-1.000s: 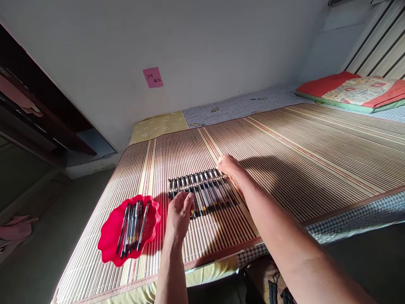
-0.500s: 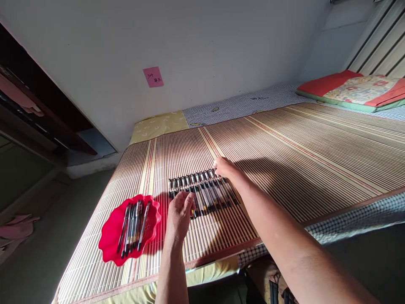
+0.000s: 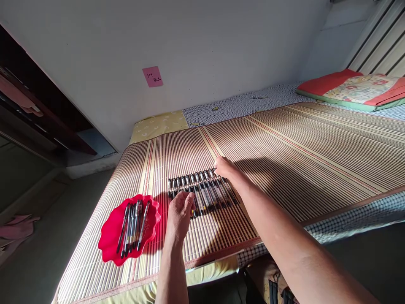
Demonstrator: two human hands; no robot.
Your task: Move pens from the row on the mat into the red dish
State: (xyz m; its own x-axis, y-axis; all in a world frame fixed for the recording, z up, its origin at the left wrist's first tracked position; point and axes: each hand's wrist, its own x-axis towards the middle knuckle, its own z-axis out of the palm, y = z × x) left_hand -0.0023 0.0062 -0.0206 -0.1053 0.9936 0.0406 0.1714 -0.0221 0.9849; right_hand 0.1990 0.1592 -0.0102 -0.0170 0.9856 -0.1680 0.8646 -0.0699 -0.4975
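A row of black-capped clear pens [image 3: 202, 185] lies side by side on the slatted mat, caps toward the wall. At the row's right end, my right hand [image 3: 224, 166] is closed with its fingertips at a pen's cap; the hand partly hides the end pens. My left hand [image 3: 180, 210] covers the near ends of the leftmost pens. Its fingers are curled with the thumb on the right, and whatever is between them is hidden. To the left, a red scallop-edged plate [image 3: 109, 236] holds several more loose pens [image 3: 134, 228], lying lengthwise.
The bamboo mat [image 3: 278, 139] covers a bed with a checked sheet [image 3: 354, 219] hanging at the front edge. Folded red and floral bedding [image 3: 354, 88] lies at the far right. A pink note [image 3: 152, 77] is on the wall behind.
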